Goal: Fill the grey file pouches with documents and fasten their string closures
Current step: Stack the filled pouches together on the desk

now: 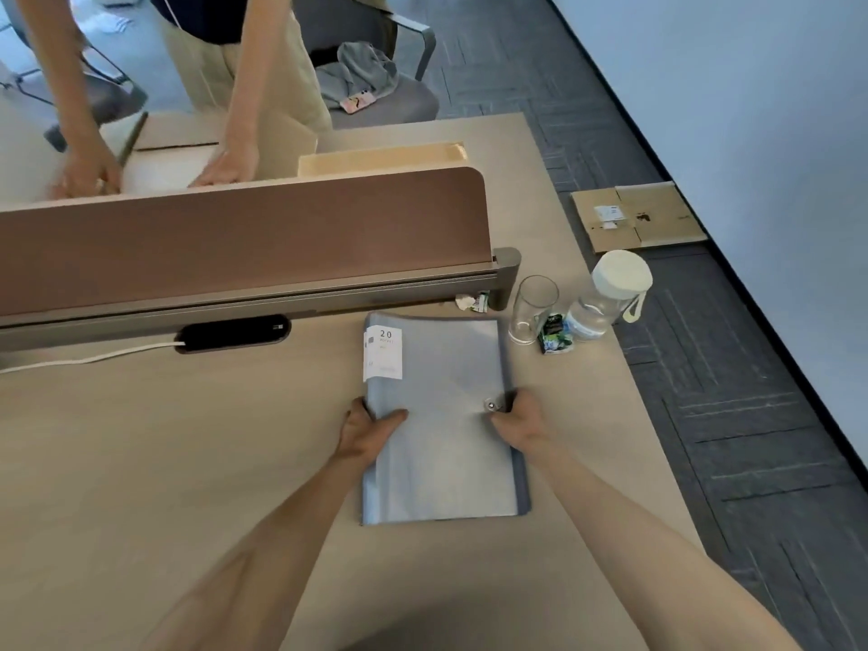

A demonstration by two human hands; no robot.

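Room: office spot, light wood table (pixel 141 439) with a brown divider panel (pixel 235 237) along the far side, dark carpet off to the right.
Pouches: grey file pouches (pixel 441 444) lying flat in a small stack mid-table, a bit right of centre, long side running near to far; white "20" label (pixel 385 352) on the far-left corner, round metal button (pixel 491 405) near the right edge.
Left hand (pixel 368 429): grip closed on the stack's left edge, thumb on top.
Right hand (pixel 519 420): pinching the right edge just beside the button.
Clutter: empty glass (pixel 533 307) and lidded bottle (pixel 610 293) far right.
Across: another person leaning on the far table.
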